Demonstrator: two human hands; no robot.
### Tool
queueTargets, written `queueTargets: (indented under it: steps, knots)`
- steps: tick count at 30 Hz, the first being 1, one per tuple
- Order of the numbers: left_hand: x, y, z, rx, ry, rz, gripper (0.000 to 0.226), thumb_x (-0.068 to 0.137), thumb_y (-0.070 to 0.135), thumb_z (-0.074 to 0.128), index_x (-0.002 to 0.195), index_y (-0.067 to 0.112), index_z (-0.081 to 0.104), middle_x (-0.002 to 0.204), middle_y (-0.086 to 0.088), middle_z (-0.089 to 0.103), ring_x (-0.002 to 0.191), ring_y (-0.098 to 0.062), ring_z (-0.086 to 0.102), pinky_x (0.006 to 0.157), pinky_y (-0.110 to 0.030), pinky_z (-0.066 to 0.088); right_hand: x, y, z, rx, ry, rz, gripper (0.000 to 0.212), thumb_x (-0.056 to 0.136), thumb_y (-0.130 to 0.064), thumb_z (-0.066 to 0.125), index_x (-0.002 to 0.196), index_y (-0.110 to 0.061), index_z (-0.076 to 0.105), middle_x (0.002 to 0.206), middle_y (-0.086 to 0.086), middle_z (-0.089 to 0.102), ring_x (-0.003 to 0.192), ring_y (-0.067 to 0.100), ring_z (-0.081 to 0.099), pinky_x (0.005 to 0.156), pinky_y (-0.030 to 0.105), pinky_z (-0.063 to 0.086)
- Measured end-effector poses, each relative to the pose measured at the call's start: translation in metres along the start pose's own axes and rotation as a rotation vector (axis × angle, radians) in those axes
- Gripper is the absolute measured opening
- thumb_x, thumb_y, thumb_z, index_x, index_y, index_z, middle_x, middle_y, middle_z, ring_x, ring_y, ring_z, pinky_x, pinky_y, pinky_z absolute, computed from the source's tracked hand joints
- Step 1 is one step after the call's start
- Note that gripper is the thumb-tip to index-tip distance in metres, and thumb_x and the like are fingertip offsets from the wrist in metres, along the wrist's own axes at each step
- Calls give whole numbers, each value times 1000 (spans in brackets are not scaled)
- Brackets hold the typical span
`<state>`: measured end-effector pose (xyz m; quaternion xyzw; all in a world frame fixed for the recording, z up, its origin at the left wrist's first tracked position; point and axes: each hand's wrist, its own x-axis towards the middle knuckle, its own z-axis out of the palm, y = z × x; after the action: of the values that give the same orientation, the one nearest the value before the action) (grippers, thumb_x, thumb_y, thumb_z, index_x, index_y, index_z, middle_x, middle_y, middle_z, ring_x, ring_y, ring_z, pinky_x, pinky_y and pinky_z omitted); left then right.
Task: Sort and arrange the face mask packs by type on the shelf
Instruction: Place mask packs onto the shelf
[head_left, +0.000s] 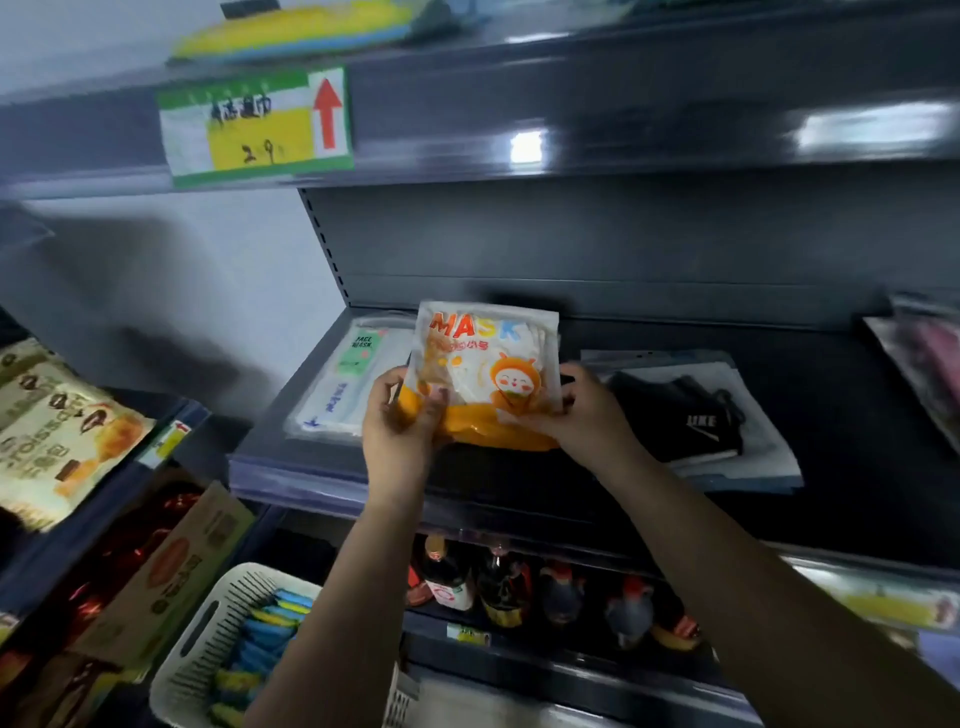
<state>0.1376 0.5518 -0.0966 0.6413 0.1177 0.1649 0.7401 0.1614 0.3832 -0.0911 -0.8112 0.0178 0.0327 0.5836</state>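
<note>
I've got the orange kids' mask pack (485, 371) upright between both hands, just above the shelf (311, 478) near its front edge. My left hand (397, 415) pinches its lower left corner, thumb on the front; my right hand (576, 410) grips the lower right edge, fingers curled round it. White face mask pack (343, 384) lies flat at the shelf's left end, just beside the left hand. Black mask pack (691, 415) lies flat to the right, near the right hand.

Two hands: left (397, 415), right (582, 410); one orange mask pack (485, 364); one white mask pack (345, 384); one black mask pack (680, 415); one basket (208, 644); one price tag (254, 124).
</note>
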Motion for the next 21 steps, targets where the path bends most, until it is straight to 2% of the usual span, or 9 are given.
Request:
queueTargets:
  steps: [2, 4, 6, 9, 11, 13, 17, 21]
  knots:
    - [13, 3, -2, 24, -41, -28, 22, 87, 12, 66, 96, 27, 54, 97, 1, 64, 91, -23, 65, 65, -39, 59, 5, -4, 7, 1, 45, 9, 80, 57, -32, 89, 124, -14, 50, 112, 3, 65, 100, 17, 62, 81, 31, 54]
    - [27, 4, -3, 121, -70, -65, 26, 86, 13, 68, 100, 26, 51, 98, 1, 62, 91, -26, 64, 62, -38, 59, 10, -7, 12, -34, 94, -1, 77, 58, -31, 89, 123, -12, 51, 107, 0, 65, 95, 14, 62, 71, 22, 51]
    - [38, 3, -4, 340, -103, -29, 45, 82, 15, 72, 119, 19, 47, 108, -3, 60, 96, -28, 62, 71, -41, 58, 15, -8, 14, -88, 150, -8, 72, 63, -29, 87, 122, -11, 51, 100, -4, 60, 91, 11, 57, 65, 18, 45]
    - [43, 1, -6, 703, -198, 54, 67, 76, 15, 75, 133, 10, 41, 118, -5, 55, 106, -27, 55, 81, -32, 45, 20, -4, 13, -209, 190, 22, 61, 74, -27, 79, 125, -10, 49, 107, 0, 59, 102, 17, 58, 76, 26, 46]
    - [39, 1, -7, 883, -234, 106, 66, 79, 19, 72, 136, 10, 40, 128, -12, 51, 116, -32, 46, 89, -38, 39, 20, 0, 10, -335, 190, 59, 54, 79, -29, 72, 125, -9, 50, 118, 9, 59, 112, 26, 55, 81, 29, 46]
    - [32, 5, -6, 986, -245, 143, 63, 82, 22, 67, 138, 11, 39, 135, -12, 46, 122, -33, 38, 97, -40, 33, 18, 1, 5, -437, 208, 51, 50, 81, -35, 68, 122, -10, 53, 122, 11, 56, 116, 30, 51, 86, 33, 46]
    - [18, 14, 9, 1108, -281, 267, 57, 85, 30, 63, 137, 17, 42, 138, -9, 47, 124, -32, 38, 101, -43, 35, 3, -4, -12, -549, 237, -43, 43, 84, -36, 64, 120, -14, 56, 123, 9, 56, 120, 28, 46, 94, 35, 44]
    - [-2, 23, 40, 1258, -303, 425, 53, 91, 35, 54, 139, 19, 39, 142, -5, 43, 129, -31, 35, 104, -45, 29, -22, -10, -45, -805, 214, -103, 43, 91, -34, 54, 130, -16, 48, 134, 7, 48, 128, 28, 35, 98, 35, 37]
